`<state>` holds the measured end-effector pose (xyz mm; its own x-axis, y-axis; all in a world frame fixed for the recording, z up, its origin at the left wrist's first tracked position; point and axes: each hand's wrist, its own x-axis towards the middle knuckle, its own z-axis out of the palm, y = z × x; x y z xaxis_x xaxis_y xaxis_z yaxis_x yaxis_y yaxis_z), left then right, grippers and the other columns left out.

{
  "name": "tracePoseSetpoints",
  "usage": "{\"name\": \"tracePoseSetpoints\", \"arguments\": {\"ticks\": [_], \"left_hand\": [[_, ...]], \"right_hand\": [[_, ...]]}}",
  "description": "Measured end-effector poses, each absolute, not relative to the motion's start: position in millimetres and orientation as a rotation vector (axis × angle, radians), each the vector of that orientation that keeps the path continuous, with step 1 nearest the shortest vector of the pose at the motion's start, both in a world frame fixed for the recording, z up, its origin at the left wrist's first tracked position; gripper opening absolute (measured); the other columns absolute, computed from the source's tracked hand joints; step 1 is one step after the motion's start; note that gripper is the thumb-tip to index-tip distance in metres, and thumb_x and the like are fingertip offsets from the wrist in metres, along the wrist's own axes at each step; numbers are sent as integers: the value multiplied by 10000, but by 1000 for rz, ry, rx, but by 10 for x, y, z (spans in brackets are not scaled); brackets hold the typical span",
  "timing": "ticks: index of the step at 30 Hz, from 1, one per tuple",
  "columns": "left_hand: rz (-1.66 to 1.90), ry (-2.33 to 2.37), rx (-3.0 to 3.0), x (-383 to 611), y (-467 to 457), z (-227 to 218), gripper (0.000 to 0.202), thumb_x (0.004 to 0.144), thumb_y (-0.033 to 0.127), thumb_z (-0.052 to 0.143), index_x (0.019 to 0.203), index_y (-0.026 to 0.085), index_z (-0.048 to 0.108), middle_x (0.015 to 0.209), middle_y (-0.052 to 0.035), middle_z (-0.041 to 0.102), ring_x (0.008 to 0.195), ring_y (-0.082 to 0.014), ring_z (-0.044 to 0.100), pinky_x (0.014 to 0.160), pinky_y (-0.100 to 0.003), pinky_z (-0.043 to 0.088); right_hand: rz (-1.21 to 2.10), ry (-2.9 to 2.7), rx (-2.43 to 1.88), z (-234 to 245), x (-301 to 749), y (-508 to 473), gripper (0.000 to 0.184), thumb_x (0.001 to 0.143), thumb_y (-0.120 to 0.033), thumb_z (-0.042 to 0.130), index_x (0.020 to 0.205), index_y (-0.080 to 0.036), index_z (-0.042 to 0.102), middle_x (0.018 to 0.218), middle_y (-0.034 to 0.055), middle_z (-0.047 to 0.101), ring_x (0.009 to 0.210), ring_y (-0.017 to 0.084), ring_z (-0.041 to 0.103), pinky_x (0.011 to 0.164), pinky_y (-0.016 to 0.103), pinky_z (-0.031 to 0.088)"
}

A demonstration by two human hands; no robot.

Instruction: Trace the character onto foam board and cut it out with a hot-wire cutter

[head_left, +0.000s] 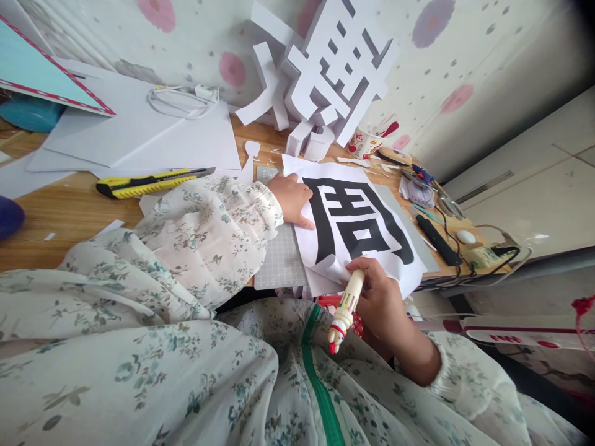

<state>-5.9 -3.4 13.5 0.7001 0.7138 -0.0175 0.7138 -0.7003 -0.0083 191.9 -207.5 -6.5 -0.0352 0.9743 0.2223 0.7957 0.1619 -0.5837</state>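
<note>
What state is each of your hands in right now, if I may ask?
Left hand: open, resting on the sheet printed with a black character.
Right hand: closed around a multicolor pen.

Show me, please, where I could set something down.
Bare wood, scraps aside, lies between the yellow cutter and the blue object; grey mat shows left of the printed sheet. The desk's right end is crowded with cables.
</note>
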Motion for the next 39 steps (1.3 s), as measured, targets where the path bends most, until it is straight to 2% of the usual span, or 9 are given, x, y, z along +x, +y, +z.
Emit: {"name": "tracePoseSetpoints", "arguments": {"ticks": [3,7,12,15,17,27,35,39], "left_hand": [[19,-1205,-2901,-62,-11,110,722,756,802,584,1179,221,648,1256,-113,654,1162,-384,480,933,-469,347],[24,-1192,-2907,-67,14,82,733,757,825,549,1191,241,642,1244,-103,661,1145,-378,483,931,-474,347],[66,-1206,-2903,-65,-13,101,790,768,814,530,1335,265,568,1330,-100,620,1191,-383,454,957,-489,334],[111,-1230,-2897,-58,-44,136,754,778,793,528,1347,299,564,1384,-87,587,1222,-383,438,980,-488,318],[132,-1240,-2893,-53,-56,152,745,781,785,528,1354,309,561,1410,-86,567,1241,-388,427,986,-490,315],[128,-1244,-2884,-39,-75,124,872,736,843,529,1375,250,551,1434,-138,539,1247,-415,428,986,-523,333],[133,-1283,-2885,-15,-104,113,961,692,891,523,1385,224,541,1490,-176,477,1286,-445,392,1031,-597,285],[127,-1268,-2898,-13,-103,101,938,708,873,529,1382,220,542,1511,-168,451,1323,-440,356,1083,-625,208]], "right_hand": [[368,-1906,-1643,-74,1927,-2075,234,743,-165,601,961,-241,565,567,-63,542,454,140,524,419,243,390],[241,-1995,-1529,-102,1948,-2086,328,701,-106,585,1000,-240,566,759,10,680,572,176,629,486,273,492],[62,-2137,-1306,-181,1994,-2102,324,787,-118,632,1055,-272,535,963,65,768,869,268,736,716,394,605],[-13,-2234,-1155,-242,2024,-2123,364,804,-91,629,1091,-283,515,1064,69,781,989,281,745,931,500,568],[-49,-2291,-1108,-276,2038,-2150,362,805,-77,619,1084,-279,509,1109,72,778,1049,283,737,1016,541,516],[-194,-2382,-1107,-347,2022,-2270,281,817,-55,558,1021,-243,511,1236,114,732,1209,297,663,1020,529,513],[-223,-2398,-1105,-367,1992,-2344,276,806,-122,597,1044,-228,503,1302,162,688,1264,345,616,1034,563,493],[-246,-2417,-1136,-322,1939,-2342,281,793,-136,596,1044,-217,501,1270,148,709,1213,369,646,1039,593,459]]}}
